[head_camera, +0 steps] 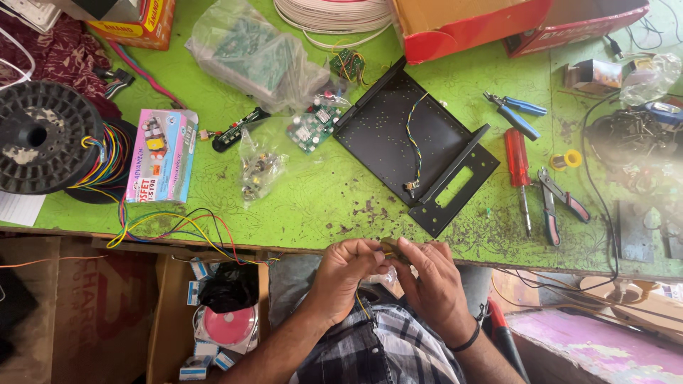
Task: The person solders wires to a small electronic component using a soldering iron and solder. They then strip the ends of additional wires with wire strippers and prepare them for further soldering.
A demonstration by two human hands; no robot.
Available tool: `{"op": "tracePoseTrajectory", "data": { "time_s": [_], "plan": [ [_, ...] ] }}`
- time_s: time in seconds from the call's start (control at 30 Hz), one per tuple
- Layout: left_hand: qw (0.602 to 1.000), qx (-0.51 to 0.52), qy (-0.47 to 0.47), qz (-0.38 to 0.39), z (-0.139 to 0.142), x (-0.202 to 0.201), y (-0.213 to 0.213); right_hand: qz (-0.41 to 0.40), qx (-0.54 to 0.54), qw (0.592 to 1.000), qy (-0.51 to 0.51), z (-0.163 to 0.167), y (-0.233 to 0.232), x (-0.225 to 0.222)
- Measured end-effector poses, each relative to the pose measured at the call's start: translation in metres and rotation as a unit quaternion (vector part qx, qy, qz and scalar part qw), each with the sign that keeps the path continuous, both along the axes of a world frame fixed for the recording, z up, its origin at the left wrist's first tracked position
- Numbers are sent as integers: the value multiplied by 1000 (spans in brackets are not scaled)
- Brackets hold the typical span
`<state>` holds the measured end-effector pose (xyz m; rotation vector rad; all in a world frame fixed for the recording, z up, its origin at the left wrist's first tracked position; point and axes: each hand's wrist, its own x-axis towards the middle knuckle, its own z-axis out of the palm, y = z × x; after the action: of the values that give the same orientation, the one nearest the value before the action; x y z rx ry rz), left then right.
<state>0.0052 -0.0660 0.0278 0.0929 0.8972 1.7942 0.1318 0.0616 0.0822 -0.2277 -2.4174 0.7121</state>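
While the black metal plate (416,146) is lying untouched on the green table (320,206), the left hand (345,274) and right hand (430,281) are pinching a small wired part (390,249) at the table's near edge, fitting apparently unfinished.

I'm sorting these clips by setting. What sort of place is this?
Likely a small electronics assembly or repair bench: circuit boards in plastic bags, a spool of coloured wires, and a red-handled screwdriver lie on the green table.

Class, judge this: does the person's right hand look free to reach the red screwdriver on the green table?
Probably not at once: the right hand pinches a small part with the left hand. Nothing blocks the way to the screwdriver.
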Motion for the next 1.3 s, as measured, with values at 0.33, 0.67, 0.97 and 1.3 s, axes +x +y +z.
{"op": "tracePoseTrajectory", "data": {
  "time_s": [0.33,0.67,0.97,1.3],
  "plan": [
    [993,12,116,-33,41,-25,8,-307,-35,951,12,-16,55,19],
    [929,20,361,77,53,-83,55,-280,64,955,-73,19,63,-32],
    [968,30,237,79,-6,-103,31,-191,195,915,-298,36,41,-100],
    [983,131,128,-25,-12,-110,18,-68,-311,947,-41,23,17,-100]
  ]
}}
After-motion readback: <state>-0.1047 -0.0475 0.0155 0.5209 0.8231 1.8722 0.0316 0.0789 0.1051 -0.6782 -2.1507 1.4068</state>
